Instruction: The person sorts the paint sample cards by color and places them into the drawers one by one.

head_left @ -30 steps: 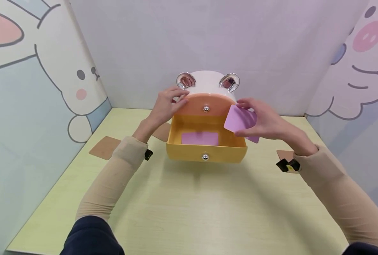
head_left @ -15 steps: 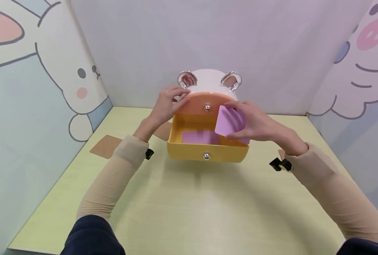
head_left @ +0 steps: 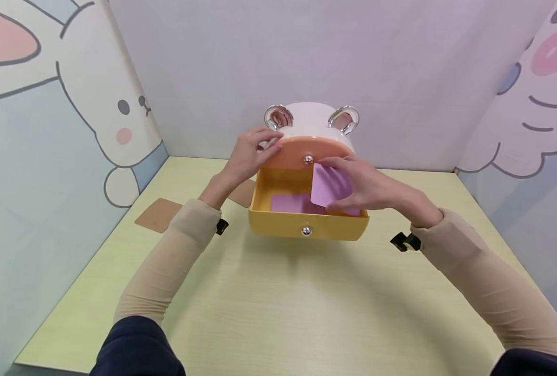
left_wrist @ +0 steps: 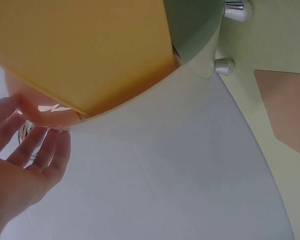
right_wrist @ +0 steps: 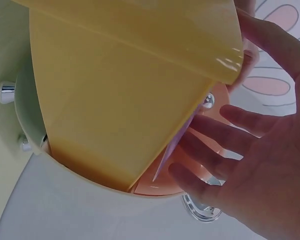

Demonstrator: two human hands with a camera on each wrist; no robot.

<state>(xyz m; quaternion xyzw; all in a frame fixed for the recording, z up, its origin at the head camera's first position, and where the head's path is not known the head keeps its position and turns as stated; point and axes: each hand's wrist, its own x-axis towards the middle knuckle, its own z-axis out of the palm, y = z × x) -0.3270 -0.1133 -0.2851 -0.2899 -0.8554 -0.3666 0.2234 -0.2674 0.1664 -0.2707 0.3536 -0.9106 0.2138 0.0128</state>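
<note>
A small drawer cabinet with a white shell [head_left: 312, 116] and silver ears stands near the back of the table. Its yellow drawer [head_left: 278, 224] is pulled out below the closed orange drawer [head_left: 294, 150]. One purple card [head_left: 290, 202] lies inside the yellow drawer. Above the drawer's right side, my right hand [head_left: 370, 184] holds another purple card [head_left: 326, 184] tilted between thumb and fingers; the right wrist view shows only its thin edge. My left hand [head_left: 245, 155] grips the cabinet's upper left edge, thumb at the orange front and fingers against the shell.
Brown cards [head_left: 158, 214] lie on the table to the left, one partly behind the left forearm [head_left: 244, 193]. Silver feet [left_wrist: 224, 66] show under the cabinet. Walls with cartoon animals [head_left: 114, 115] enclose both sides, and a pale curtain hangs behind.
My right hand has moved left with the purple card, from the drawer's right edge to over its inside, and slightly lower. The left hand stays at the cabinet.
</note>
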